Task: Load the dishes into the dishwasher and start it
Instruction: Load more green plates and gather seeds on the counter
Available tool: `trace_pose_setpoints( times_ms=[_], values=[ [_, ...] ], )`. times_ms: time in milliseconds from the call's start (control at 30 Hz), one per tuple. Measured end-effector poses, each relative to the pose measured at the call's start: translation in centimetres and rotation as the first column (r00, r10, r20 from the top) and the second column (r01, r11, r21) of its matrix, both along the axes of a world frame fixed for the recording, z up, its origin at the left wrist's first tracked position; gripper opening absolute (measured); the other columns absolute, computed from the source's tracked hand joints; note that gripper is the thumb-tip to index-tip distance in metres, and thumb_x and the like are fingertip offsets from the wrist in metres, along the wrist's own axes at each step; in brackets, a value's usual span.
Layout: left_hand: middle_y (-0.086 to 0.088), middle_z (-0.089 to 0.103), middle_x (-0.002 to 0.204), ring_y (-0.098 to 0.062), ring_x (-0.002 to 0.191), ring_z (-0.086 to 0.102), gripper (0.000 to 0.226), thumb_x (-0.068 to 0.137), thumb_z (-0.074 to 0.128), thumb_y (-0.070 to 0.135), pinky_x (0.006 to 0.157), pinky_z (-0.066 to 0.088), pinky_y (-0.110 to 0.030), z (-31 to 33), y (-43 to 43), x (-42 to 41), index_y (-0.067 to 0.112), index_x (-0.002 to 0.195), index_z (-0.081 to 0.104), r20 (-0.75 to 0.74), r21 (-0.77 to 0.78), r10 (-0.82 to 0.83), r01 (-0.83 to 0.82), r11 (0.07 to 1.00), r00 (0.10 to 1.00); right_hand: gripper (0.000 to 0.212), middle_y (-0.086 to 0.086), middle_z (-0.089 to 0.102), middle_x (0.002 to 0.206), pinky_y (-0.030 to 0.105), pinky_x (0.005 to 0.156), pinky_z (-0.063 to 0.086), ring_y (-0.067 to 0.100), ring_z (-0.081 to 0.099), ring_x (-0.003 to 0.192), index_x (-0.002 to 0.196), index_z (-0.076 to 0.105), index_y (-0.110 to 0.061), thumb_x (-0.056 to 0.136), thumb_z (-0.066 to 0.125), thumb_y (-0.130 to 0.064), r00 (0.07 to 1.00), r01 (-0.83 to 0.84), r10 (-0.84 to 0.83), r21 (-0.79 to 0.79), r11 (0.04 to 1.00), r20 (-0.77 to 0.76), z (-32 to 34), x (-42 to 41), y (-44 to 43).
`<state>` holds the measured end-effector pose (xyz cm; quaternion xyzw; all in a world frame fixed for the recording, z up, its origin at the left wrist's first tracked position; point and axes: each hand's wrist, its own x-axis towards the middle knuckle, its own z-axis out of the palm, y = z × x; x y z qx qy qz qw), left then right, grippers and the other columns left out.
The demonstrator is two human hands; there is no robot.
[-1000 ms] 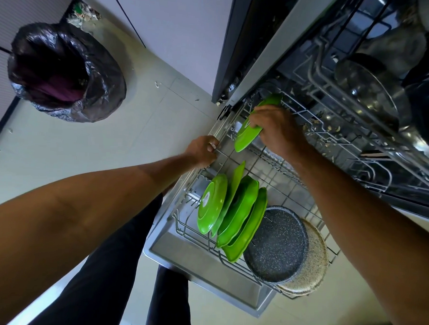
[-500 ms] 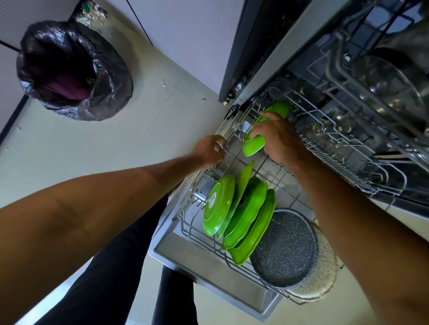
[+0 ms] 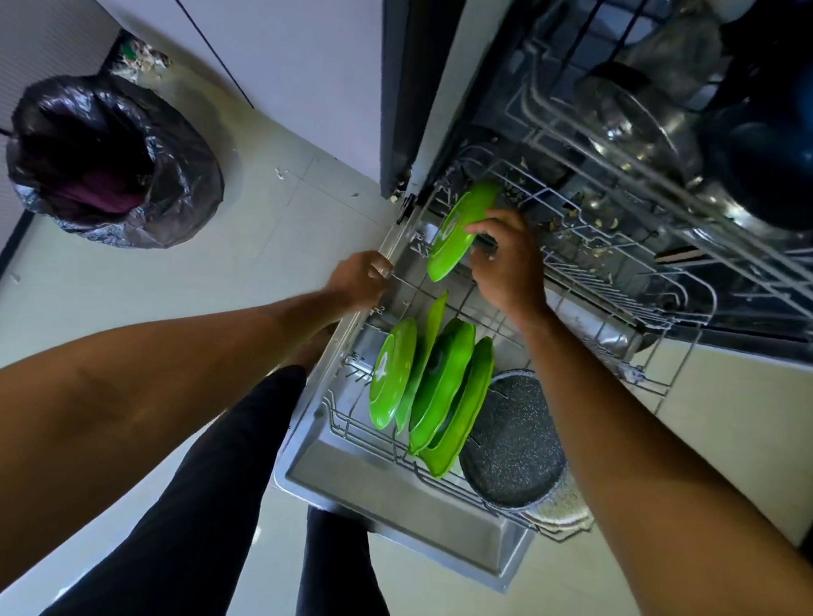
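Nearest: legs in dark trousers [image 3: 204, 508] standing on pale floor [image 3: 259, 238], both bare forearms reaching fwd. Just beyond, dishwasher door [image 3: 388, 500] is dropped open & flat, w/ lower rack [image 3: 594, 286] pulled out over it. At the rack's near right corner a dark speckled pan [image 3: 512, 445] leans on edge, w/ a lighter speckled piece [image 3: 559, 511] right behind it, touching. Just left of the pan, a row of green plates [image 3: 434, 378] stands on edge in the tines, packed close, abt 4 or 5, exact count unclear.

Left grip [image 3: 359, 283]: fingers curled tight round the rack's left side rail, holding it. Right grip [image 3: 507, 265]: fingers over the top edge of a single green plate [image 3: 458, 231], thumb below, pinching its rim. That plate stands tilted on edge further back in the rack, well apart from the row, near the tub opening. Food scraps lie scattered on the rack wires beside it.

Above & beyond, upper rack [image 3: 586, 125] holds a steel pot [image 3: 632, 117] & a dark blue bowl [image 3: 769, 150]. Far left on the floor, a bin [image 3: 115, 159] lined w/ a black bag, by pale cabinet fronts
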<state>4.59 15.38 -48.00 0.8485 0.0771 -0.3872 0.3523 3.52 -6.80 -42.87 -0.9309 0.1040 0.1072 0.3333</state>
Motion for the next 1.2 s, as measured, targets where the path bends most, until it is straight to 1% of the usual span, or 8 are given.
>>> trace_pose_setpoints(
  times_ms=[200, 300, 500, 667, 800, 933, 1100, 1200],
  values=[
    [-0.011, 0.073, 0.103, -0.028, 0.098, 0.069, 0.021, 0.086, 0.059, 0.004, 0.094, 0.053, -0.036, 3.9, 1.2, -1.8, 0.020, 0.096, 0.069, 0.039, 0.005, -0.019, 0.018, 1.000, 0.999, 0.013, 0.005, 0.072, 0.109, 0.025, 0.081, 0.050, 0.019, 0.068, 0.099, 0.098, 0.073, -0.020, 0.090, 0.067, -0.011, 0.942, 0.201, -0.160, 0.114, 0.973, -0.295, 2.0, -3.8, 0.7],
    [-0.008, 0.073, 0.102, -0.025, 0.097, 0.068, 0.023, 0.087, 0.058, 0.004, 0.088, 0.050, -0.028, 7.0, 2.3, -3.2, 0.016, 0.103, 0.070, 0.086, 0.001, -0.068, 0.068, 0.998, 0.994, 0.011, 0.002, 0.073, 0.108, 0.035, 0.090, 0.055, 0.019, 0.069, 0.100, 0.094, 0.073, -0.025, 0.088, 0.069, -0.016, 0.941, 0.196, -0.147, 0.138, 0.971, -0.305, 4.7, -6.0, 1.5],
    [-0.006, 0.072, 0.097, -0.025, 0.092, 0.066, 0.032, 0.084, 0.052, 0.007, 0.084, 0.055, -0.036, 16.8, 6.5, -4.1, 0.023, 0.105, 0.069, 0.183, -0.006, -0.097, 0.100, 0.995, 0.978, 0.014, -0.002, 0.073, 0.106, 0.031, 0.087, 0.054, 0.017, 0.067, 0.097, 0.101, 0.073, -0.024, 0.089, 0.068, -0.018, 0.956, 0.148, -0.095, 0.177, 0.973, -0.276, 14.9, -7.2, 4.2],
    [-0.008, 0.072, 0.085, -0.020, 0.075, 0.067, 0.026, 0.083, 0.056, 0.004, 0.065, 0.050, -0.029, 25.1, 10.4, -2.9, 0.025, 0.094, 0.067, 0.246, -0.133, 0.144, -0.114, 0.985, 0.959, 0.012, -0.012, 0.063, 0.076, 0.021, 0.067, 0.043, 0.006, 0.059, 0.073, 0.100, 0.072, -0.022, 0.089, 0.068, -0.018, 0.982, 0.130, -0.098, 0.205, 0.970, -0.162, 23.5, -5.7, 7.6],
    [-0.005, 0.069, 0.078, -0.019, 0.069, 0.066, 0.022, 0.076, 0.056, 0.020, 0.065, 0.053, -0.032, 32.0, 14.0, 0.2, 0.030, 0.091, 0.069, 0.385, -0.242, 0.226, -0.139, 0.960, 0.895, 0.014, -0.014, 0.068, 0.078, 0.023, 0.072, 0.050, 0.008, 0.065, 0.077, 0.092, 0.074, -0.028, 0.082, 0.068, -0.019, 0.995, 0.094, -0.087, 0.213, 0.972, -0.043, 29.6, -2.2, 12.7],
    [-0.009, 0.070, 0.080, -0.016, 0.063, 0.059, 0.021, 0.086, 0.059, 0.008, 0.063, 0.050, -0.031, 37.6, 18.9, 5.7, 0.019, 0.098, 0.071, 0.502, -0.333, 0.337, -0.182, 0.925, 0.796, 0.017, -0.006, 0.074, 0.092, 0.026, 0.084, 0.054, 0.014, 0.068, 0.088, 0.095, 0.076, -0.024, 0.085, 0.066, -0.015, 0.990, 0.007, -0.036, 0.204, 0.979, 0.136, 35.0, 4.6, 20.1],
    [0.003, 0.070, 0.080, -0.009, 0.068, 0.062, 0.020, 0.088, 0.059, 0.011, 0.064, 0.050, -0.021, 41.5, 27.5, 12.5, 0.023, 0.098, 0.071, 0.610, -0.316, 0.339, -0.173, 0.933, 0.716, 0.023, -0.005, 0.072, 0.101, 0.019, 0.077, 0.043, 0.009, 0.060, 0.085, 0.102, 0.075, -0.021, 0.091, 0.059, -0.011, 0.946, -0.008, -0.035, 0.129, 0.992, 0.321, 39.4, 13.9, 30.2],
    [0.008, 0.067, 0.082, -0.001, 0.075, 0.061, 0.020, 0.090, 0.059, 0.010, 0.067, 0.044, -0.009, 43.5, 34.7, 17.9, 0.026, 0.097, 0.069, 0.664, -0.298, 0.332, -0.170, 0.939, 0.670, 0.021, 0.001, 0.072, 0.098, 0.023, 0.073, 0.043, 0.017, 0.062, 0.086, 0.095, 0.077, -0.017, 0.089, 0.059, -0.007, 0.904, 0.032, -0.050, 0.051, 0.998, 0.424, 40.3, 19.9, 35.7]
  ],
)
